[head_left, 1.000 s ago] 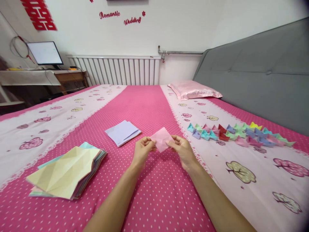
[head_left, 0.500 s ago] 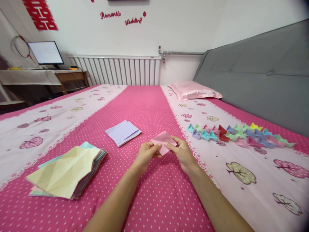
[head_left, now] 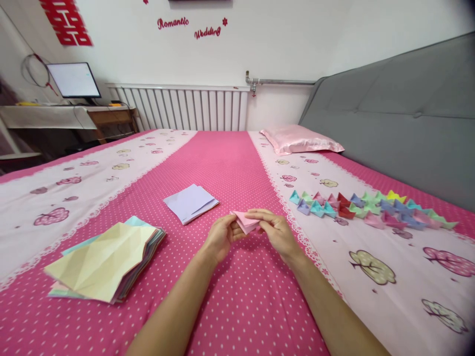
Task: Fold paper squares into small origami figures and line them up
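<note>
Between my hands, above the dotted pink bedspread (head_left: pixel 222 163), is a small piece of folded pink paper (head_left: pixel 245 222), bent into a triangle-like shape. My left hand (head_left: pixel 221 236) pinches its left corner between thumb and fingers. On the other side, my right hand (head_left: pixel 275 232) grips it, with the index finger laid along the top edge and the thumb beneath. A stack of lilac square sheets (head_left: pixel 189 201) lies just beyond my left hand. Off to the right, several small folded paper boats (head_left: pixel 347 212) in many colours sit in rows.
At the left lies a thick pile of creased larger papers (head_left: pixel 107 257), a yellow one on top. A pink satin pillow (head_left: pixel 299 140) rests near the grey headboard (head_left: pixel 401 104). Behind the bed are a white radiator (head_left: pixel 185 109) and a desk with a monitor (head_left: pixel 74 80).
The pink paper, held flat as a diamond before, is now folded over into a narrower triangle. My right fingers have moved over its top edge. The view has shifted slightly.
</note>
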Motion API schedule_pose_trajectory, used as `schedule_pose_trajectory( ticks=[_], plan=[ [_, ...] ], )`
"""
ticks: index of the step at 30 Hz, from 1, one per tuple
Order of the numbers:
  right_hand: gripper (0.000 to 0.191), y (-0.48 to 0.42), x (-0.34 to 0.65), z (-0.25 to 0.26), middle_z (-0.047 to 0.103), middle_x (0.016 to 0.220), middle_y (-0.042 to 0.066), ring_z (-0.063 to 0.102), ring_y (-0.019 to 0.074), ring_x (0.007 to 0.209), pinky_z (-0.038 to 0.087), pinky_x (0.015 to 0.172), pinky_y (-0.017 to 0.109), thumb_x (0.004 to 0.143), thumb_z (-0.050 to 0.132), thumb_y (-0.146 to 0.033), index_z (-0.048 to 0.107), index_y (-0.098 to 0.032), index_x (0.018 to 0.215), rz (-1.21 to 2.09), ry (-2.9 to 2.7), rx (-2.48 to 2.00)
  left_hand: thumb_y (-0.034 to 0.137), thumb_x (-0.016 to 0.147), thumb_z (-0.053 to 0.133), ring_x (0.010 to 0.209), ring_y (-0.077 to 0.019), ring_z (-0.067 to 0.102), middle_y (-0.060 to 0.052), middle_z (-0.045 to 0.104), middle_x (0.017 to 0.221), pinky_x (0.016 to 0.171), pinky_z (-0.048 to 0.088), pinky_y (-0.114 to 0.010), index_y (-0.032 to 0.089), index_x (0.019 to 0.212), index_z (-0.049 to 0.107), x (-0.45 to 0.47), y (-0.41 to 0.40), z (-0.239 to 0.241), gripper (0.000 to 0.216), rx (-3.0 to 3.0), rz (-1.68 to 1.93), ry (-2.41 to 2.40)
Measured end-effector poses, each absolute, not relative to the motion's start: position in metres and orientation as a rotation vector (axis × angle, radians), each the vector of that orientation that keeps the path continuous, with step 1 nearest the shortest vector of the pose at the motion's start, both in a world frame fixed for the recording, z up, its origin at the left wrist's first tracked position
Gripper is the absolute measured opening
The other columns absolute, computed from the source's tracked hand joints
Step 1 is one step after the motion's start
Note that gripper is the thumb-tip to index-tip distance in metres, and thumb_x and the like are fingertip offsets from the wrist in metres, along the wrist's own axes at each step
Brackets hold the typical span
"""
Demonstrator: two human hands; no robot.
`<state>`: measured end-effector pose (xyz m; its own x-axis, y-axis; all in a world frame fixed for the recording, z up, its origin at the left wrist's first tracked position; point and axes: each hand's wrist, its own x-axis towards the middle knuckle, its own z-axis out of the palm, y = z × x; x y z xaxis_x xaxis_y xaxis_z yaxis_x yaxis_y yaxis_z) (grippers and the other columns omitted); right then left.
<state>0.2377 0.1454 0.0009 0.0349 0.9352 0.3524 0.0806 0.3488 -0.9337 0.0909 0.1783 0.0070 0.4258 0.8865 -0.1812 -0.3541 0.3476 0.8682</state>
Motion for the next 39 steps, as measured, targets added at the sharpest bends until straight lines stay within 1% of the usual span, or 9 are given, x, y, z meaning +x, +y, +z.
schedule_pose_trajectory(
  ticks=[8, 11, 15, 18, 20, 24, 31, 36, 39],
  plan=[
    [0.032, 0.143, 0.238, 0.002, 0.058, 0.11, 0.006, 0.055, 0.0192, 0.095, 0.048, 0.067, 0.028, 0.077, 0.041, -0.016, 0.071, -0.023, 0.086, 0.829, -1.452, -1.039, 0.022, 0.08, 0.034, 0.063, -0.0151, 0.065, -0.012, 0.069, 0.073, 0.06, 0.05, -0.023, 0.007, 0.087, 0.063, 0.089, 0.178, 0.013, 0.033, 0.786, 0.847, 0.67],
    [0.032, 0.14, 0.237, 0.006, 0.058, 0.109, 0.005, 0.053, 0.0205, 0.102, 0.047, 0.076, 0.033, 0.078, 0.04, -0.016, 0.07, -0.024, 0.085, 0.759, -1.502, -1.062, 0.022, 0.079, 0.032, 0.064, -0.0152, 0.064, -0.013, 0.068, 0.073, 0.06, 0.05, -0.023, 0.007, 0.088, 0.063, 0.089, 0.177, 0.014, 0.036, 0.784, 0.851, 0.639],
    [0.033, 0.136, 0.237, 0.011, 0.056, 0.113, 0.004, 0.049, 0.0215, 0.108, 0.041, 0.09, 0.039, 0.078, 0.041, -0.014, 0.07, -0.024, 0.09, 0.662, -1.575, -1.086, 0.029, 0.08, 0.047, 0.07, -0.0136, 0.063, -0.01, 0.068, 0.083, 0.064, 0.049, -0.022, 0.012, 0.086, 0.065, 0.09, 0.175, 0.014, 0.026, 0.832, 0.906, 0.691],
    [0.032, 0.134, 0.237, 0.013, 0.056, 0.115, 0.004, 0.047, 0.0217, 0.112, 0.038, 0.094, 0.04, 0.077, 0.043, -0.013, 0.069, -0.024, 0.092, 0.612, -1.627, -1.078, 0.035, 0.077, 0.057, 0.073, -0.0128, 0.062, -0.009, 0.067, 0.088, 0.067, 0.048, -0.021, 0.013, 0.087, 0.066, 0.091, 0.174, 0.012, 0.026, 0.911, 0.922, 0.706],
    [0.029, 0.135, 0.236, 0.012, 0.057, 0.115, 0.004, 0.047, 0.0216, 0.113, 0.041, 0.09, 0.038, 0.077, 0.045, -0.015, 0.069, -0.024, 0.092, 0.597, -1.636, -1.078, 0.036, 0.078, 0.057, 0.073, -0.0122, 0.061, -0.009, 0.067, 0.088, 0.066, 0.048, -0.02, 0.012, 0.09, 0.066, 0.091, 0.174, 0.009, 0.028, 0.94, 0.926, 0.693],
    [0.02, 0.137, 0.234, 0.009, 0.056, 0.113, 0.007, 0.052, 0.0214, 0.106, 0.049, 0.076, 0.032, 0.076, 0.055, -0.022, 0.069, -0.023, 0.091, 0.583, -1.59, -1.127, 0.035, 0.08, 0.054, 0.075, -0.013, 0.062, -0.009, 0.068, 0.087, 0.069, 0.048, -0.021, 0.012, 0.096, 0.065, 0.091, 0.175, 0.007, 0.03, 0.965, 0.905, 0.651],
    [0.015, 0.14, 0.232, 0.005, 0.063, 0.101, 0.007, 0.06, 0.018, 0.088, 0.049, 0.069, 0.029, 0.074, 0.06, -0.026, 0.064, -0.019, 0.087, 0.682, -1.451, -1.089, 0.033, 0.081, 0.054, 0.073, -0.0115, 0.061, -0.009, 0.069, 0.084, 0.07, 0.048, -0.02, 0.012, 0.093, 0.067, 0.092, 0.176, 0.008, 0.028, 0.932, 0.907, 0.642],
    [0.029, 0.144, 0.235, 0.002, 0.065, 0.088, 0.006, 0.062, 0.0177, 0.077, 0.049, 0.066, 0.029, 0.068, 0.067, -0.032, 0.056, -0.017, 0.09, 0.765, -1.236, -1.106, 0.035, 0.079, 0.056, 0.075, -0.012, 0.061, -0.01, 0.068, 0.091, 0.07, 0.048, -0.021, 0.013, 0.099, 0.065, 0.091, 0.176, 0.006, 0.031, 0.95, 0.902, 0.64],
    [0.033, 0.144, 0.237, 0.001, 0.066, 0.088, 0.009, 0.062, 0.0186, 0.076, 0.049, 0.065, 0.029, 0.068, 0.067, -0.037, 0.059, -0.015, 0.091, 0.755, -1.226, -1.15, 0.039, 0.08, 0.054, 0.08, -0.0136, 0.06, -0.009, 0.068, 0.092, 0.074, 0.047, -0.023, 0.016, 0.103, 0.064, 0.09, 0.175, 0.008, 0.034, 1.058, 0.885, 0.628]
  ],
)
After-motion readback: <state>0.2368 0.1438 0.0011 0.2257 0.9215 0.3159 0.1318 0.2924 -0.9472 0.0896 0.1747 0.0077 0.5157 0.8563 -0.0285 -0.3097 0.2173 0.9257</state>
